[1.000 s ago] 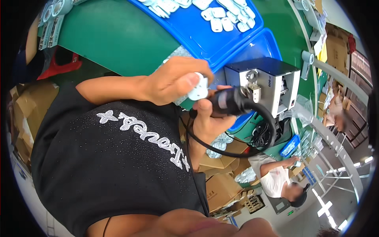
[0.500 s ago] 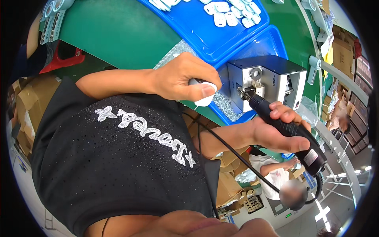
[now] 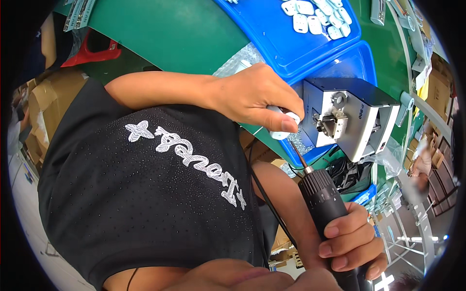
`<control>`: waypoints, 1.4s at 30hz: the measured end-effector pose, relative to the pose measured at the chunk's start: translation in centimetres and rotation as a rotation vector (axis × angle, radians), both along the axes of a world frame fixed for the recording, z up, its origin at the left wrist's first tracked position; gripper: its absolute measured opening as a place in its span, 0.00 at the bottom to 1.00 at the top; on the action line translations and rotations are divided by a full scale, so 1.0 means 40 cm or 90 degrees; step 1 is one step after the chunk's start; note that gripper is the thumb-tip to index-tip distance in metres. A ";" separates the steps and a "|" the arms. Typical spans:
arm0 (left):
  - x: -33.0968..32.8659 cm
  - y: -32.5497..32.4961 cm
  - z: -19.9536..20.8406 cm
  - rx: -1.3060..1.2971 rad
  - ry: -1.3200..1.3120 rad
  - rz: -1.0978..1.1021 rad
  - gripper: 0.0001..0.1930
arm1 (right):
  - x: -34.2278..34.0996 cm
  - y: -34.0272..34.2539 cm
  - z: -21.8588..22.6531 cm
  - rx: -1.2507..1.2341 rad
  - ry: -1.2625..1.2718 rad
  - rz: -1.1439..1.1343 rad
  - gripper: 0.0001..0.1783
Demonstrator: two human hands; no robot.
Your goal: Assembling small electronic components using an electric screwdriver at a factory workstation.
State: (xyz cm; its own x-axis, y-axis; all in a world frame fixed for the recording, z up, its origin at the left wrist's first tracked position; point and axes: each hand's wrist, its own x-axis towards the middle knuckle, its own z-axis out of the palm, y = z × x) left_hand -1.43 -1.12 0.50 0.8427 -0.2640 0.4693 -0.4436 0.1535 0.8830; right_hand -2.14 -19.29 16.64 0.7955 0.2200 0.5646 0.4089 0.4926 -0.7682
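Observation:
My left hand (image 3: 257, 94) is closed around a small white plastic piece (image 3: 278, 135), whose edge shows below the thumb. Most of the piece is hidden by the fingers. In my right hand (image 3: 353, 237) is a black electric screwdriver (image 3: 321, 196), fingers wrapped round its body. Its thin bit points up toward the white piece, with the tip right beside it; whether they touch I cannot tell. Just right of my left hand stands a silver and black screw feeder (image 3: 349, 109), its small metal outlet facing me.
Beyond my hands, a blue tray (image 3: 272, 53) holds several white plastic pieces (image 3: 315, 17) on the green table (image 3: 160, 34). A second blue tray (image 3: 361, 56) lies under the feeder. Clear plastic bags, a red stool (image 3: 92, 51) and black cables (image 3: 340, 167) are around.
The screwdriver has come away from the feeder's outlet, down and left, and its bit now points at the white piece. My left hand has shifted right and slightly down in the picture.

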 end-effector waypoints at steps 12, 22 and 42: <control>-0.004 -0.005 -0.007 0.006 -0.032 0.012 0.28 | 0.026 0.048 -0.036 -0.050 0.009 0.014 0.15; -0.003 -0.004 -0.019 0.031 -0.047 0.021 0.33 | -0.037 0.052 -0.003 -0.078 0.033 -0.082 0.20; -0.002 0.009 -0.025 0.023 -0.084 0.000 0.34 | -0.055 0.019 0.060 -0.103 0.058 0.047 0.16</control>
State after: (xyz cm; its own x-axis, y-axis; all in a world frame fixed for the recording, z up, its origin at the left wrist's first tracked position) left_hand -1.51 -0.77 -0.49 0.7738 -0.2833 0.5665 -0.5567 0.1226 0.8216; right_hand -4.36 -18.54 19.02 0.8199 0.3621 0.4435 0.3010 0.3863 -0.8719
